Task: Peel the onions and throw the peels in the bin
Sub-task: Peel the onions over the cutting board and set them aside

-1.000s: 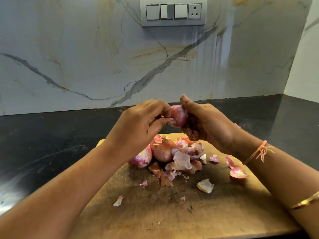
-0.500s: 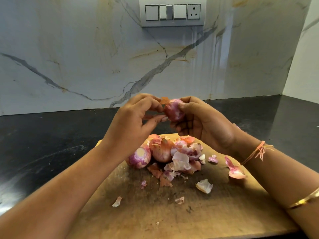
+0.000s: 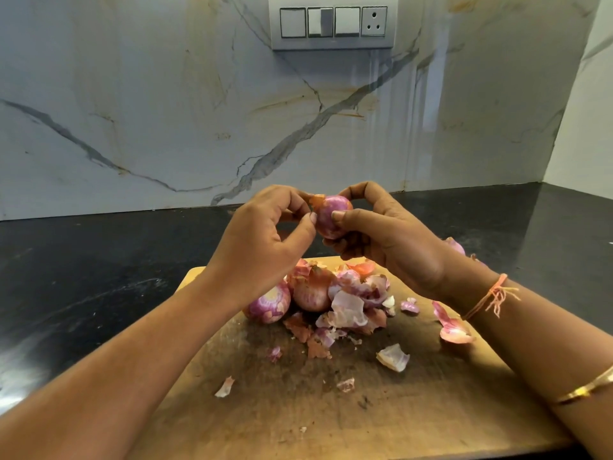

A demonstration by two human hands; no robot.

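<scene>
Your right hand (image 3: pixel 391 247) curls round the onion (image 3: pixel 331 215), held up above the board (image 3: pixel 414 410) with the thumb across its front and fingers over the top, while your left hand (image 3: pixel 262 240) pinches the dry flap (image 3: pixel 317 200) lifting at its upper left. The onion looks light, firm and likely slick where bared, so grip it snugly round the middle. The flap is papery and will probably tear, so take it low, near where it joins. Loose peels (image 3: pixel 351 310) lie on the board beside two more onions (image 3: pixel 310 292); no bin is in view.
</scene>
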